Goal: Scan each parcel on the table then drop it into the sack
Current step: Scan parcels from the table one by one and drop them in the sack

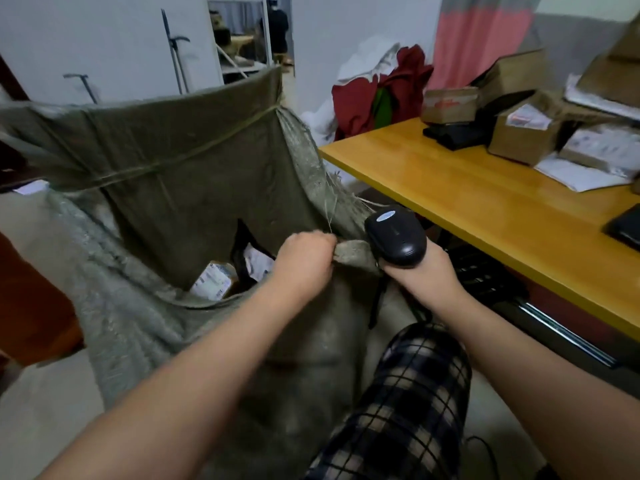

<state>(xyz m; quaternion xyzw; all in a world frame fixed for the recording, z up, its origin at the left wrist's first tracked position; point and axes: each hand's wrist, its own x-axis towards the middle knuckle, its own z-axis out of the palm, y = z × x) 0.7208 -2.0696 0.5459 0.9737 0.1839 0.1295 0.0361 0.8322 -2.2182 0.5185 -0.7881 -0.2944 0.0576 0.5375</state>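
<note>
While the left hand (304,261) bunches the near rim of the green sack (194,168) in a tight fist, the right hand (420,275) just beside it grips a black scanner (394,237), its fingers curled under the handle and mostly hidden. Labelled parcels (214,280) lie deep in the sack, and more cardboard parcels (523,136) sit piled on the yellow table (467,195) to the right.

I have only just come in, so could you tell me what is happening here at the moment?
A person is sorting parcels into a large green sack. Their left hand grips the sack's near rim, and the right hand, right beside it, holds a black barcode scanner. A few parcels already lie inside the sack, while a pile of boxes waits on the yellow table.
</note>
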